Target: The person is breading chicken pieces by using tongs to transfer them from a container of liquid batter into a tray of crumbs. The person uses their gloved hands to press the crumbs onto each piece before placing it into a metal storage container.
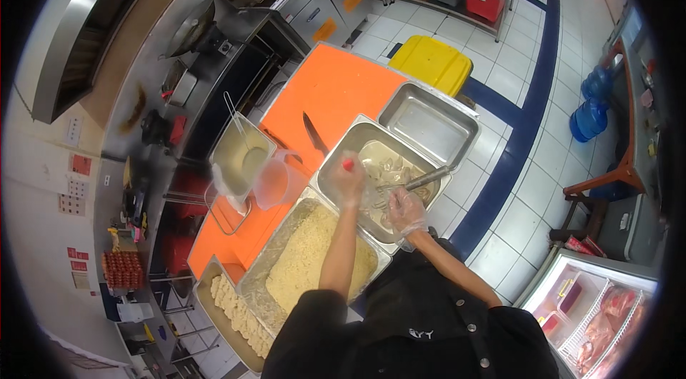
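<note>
My left hand (pixel 348 180), blurred, is over the left side of a deep steel pan (pixel 370 121), closed around a small red-ended object (pixel 348 164). My right hand (pixel 407 211), in a clear plastic glove, has curled fingers at the pan's near side, just below a metal utensil (pixel 429 178) lying across it; whether it holds anything is unclear. Pale pieces (pixel 394 164) lie in cloudy liquid in the pan. A steel pan of crumbly pale-yellow coating (pixel 305 255) stands beside it, under my left forearm. A narrower pan of coated pieces (pixel 241 309) is at lower left.
The orange tabletop (pixel 343 78) bears a knife (pixel 313 132), a clear plastic jug (pixel 278 180) and a pan of pale liquid with a strainer (pixel 236 159). An empty steel pan (pixel 429 121) stands at the right, near a yellow-lidded bin (pixel 434 62). An open freezer (pixel 589 314) is at lower right.
</note>
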Motion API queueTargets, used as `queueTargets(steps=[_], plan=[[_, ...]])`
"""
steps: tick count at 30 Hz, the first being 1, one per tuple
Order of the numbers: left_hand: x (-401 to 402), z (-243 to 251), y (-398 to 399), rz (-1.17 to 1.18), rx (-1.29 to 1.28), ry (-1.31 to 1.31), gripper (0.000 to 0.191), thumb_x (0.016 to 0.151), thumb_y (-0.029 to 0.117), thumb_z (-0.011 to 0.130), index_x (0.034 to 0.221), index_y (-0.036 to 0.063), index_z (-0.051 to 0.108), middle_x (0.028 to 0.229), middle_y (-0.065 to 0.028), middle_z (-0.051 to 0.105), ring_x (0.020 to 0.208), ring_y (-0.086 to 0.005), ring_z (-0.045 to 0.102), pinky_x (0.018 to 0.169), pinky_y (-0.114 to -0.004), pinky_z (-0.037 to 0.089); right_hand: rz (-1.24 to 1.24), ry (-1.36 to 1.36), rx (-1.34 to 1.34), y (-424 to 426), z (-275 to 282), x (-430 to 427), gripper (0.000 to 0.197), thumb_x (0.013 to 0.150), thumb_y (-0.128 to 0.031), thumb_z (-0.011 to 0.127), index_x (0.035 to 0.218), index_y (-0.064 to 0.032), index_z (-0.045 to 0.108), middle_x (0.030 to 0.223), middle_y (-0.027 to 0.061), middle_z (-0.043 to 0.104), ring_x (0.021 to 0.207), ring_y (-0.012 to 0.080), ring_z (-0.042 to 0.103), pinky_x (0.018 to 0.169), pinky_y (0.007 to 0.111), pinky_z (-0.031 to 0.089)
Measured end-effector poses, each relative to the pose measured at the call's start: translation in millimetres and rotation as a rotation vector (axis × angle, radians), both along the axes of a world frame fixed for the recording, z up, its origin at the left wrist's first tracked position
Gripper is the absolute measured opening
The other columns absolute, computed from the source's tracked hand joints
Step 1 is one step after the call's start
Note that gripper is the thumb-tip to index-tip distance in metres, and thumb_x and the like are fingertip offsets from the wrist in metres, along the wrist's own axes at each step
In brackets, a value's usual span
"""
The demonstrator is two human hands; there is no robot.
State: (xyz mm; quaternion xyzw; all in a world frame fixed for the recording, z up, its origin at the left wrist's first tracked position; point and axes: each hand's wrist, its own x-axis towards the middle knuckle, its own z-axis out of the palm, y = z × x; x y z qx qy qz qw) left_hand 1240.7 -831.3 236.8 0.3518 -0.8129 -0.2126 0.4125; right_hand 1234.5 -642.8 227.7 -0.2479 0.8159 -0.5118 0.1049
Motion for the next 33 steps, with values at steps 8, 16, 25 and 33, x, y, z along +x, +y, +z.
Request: queueTargets(steps=[8,16,25,33], plan=[[-2.6,14.3,-12.2,0.144,0.214,0.046,0.048,0.101,0.031,0.05,0.067,-0.0019,0.057,0.055,-0.0142,0.055,0.055,-0.0319,0.055,0.056,-0.045,0.043,-0.023,-0.055,0.014,1.5,-4.3,1.2,0.019,0.094,-0.023,0.059,0.089,-0.0052,0.06,0.076,0.0206,0.061,0.074,0.0404,0.061,0.066,0.048,0.046],[79.9,58.6,-64.5,0.162,0.516,0.639,0.037,0.105,0.041,0.044,0.094,0.0056,0.05,0.086,-0.0045,0.054,0.076,-0.0147,0.051,0.068,-0.032,0.041,-0.002,-0.013,-0.009,-3.3,-7.2,-1.1,0.017,0.094,-0.024,0.057,0.093,-0.0072,0.06,0.079,0.0221,0.062,0.081,0.0421,0.062,0.071,0.052,0.047],[240.3,157.6,39.6,0.17,0.166,0.638,0.053,0.102,0.053,0.049,0.074,0.0084,0.048,0.065,-0.0027,0.05,0.059,-0.0142,0.051,0.054,-0.027,0.045,-0.031,-0.082,-0.104,-0.9,-3.3,-4.3,0.02,0.096,-0.019,0.057,0.085,-0.0021,0.058,0.07,0.0198,0.057,0.067,0.0382,0.058,0.063,0.046,0.043],[259.7,93.7,89.4,0.458,0.209,0.158,0.031,0.102,0.021,0.052,0.078,0.0019,0.05,0.078,-0.0101,0.064,0.069,-0.0151,0.06,0.061,-0.03,0.051,-0.037,0.033,-0.072,-0.8,-7.1,-1.6,0.021,0.096,-0.017,0.057,0.081,-0.0022,0.057,0.066,0.0208,0.055,0.062,0.0381,0.056,0.059,0.047,0.04]])
